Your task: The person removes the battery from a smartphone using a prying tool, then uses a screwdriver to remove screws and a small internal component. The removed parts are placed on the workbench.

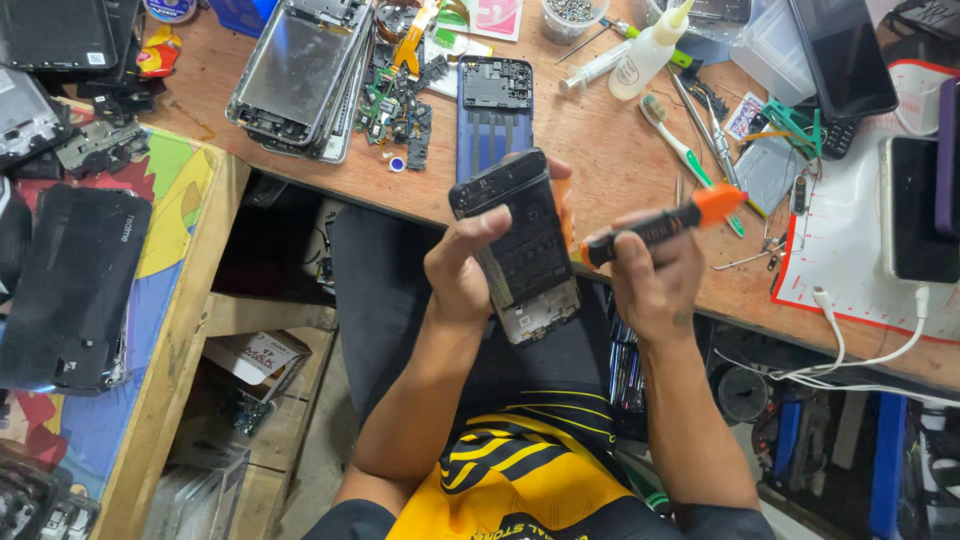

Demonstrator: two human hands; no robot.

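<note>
My left hand point(462, 262) grips an opened phone point(522, 250) with its back cover off, black battery and inner parts showing, held upright above my lap. My right hand point(655, 275) holds an orange-and-black screwdriver point(668, 224), its tip touching the phone's right edge. Behind the phone, a blue phone frame point(493, 100) lies on the wooden workbench point(600, 150).
The bench carries a stack of phone frames point(298, 75), loose circuit parts point(398, 110), a glue bottle point(645, 55), a toothbrush point(680, 145), tweezers, a white mat point(850, 240) with phones on charging cables. A side table at left holds a black back cover point(75, 285).
</note>
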